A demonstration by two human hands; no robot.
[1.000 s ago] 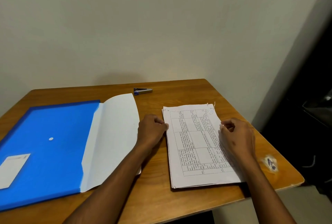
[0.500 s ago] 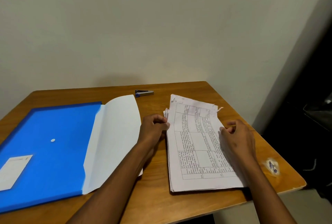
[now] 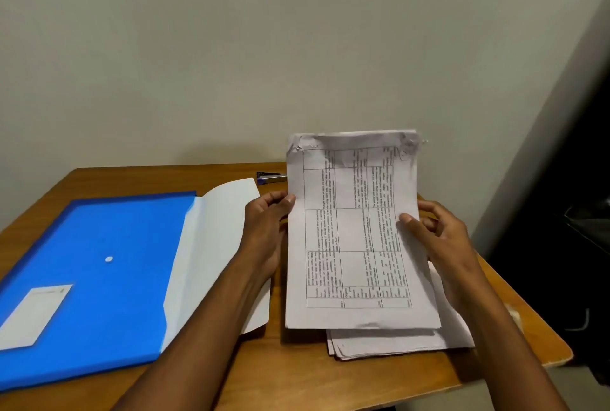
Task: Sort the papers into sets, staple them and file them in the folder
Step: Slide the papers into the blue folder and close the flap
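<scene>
- Left hand and right hand pinch the side edges of a white printed-table paper bundle, now tilted up off the thinner white paper stack that stays on the brown wooden table.
- Its print is too blurred to read.
- At nine o'clock lies the open blue plastic folder; at eleven o'clock, a small blue-and-grey stapler.

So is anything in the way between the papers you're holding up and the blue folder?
Nothing visible blocks it. The held papers are up between the left hand and right hand; the blue folder lies open to the left, flap folded out.
</scene>
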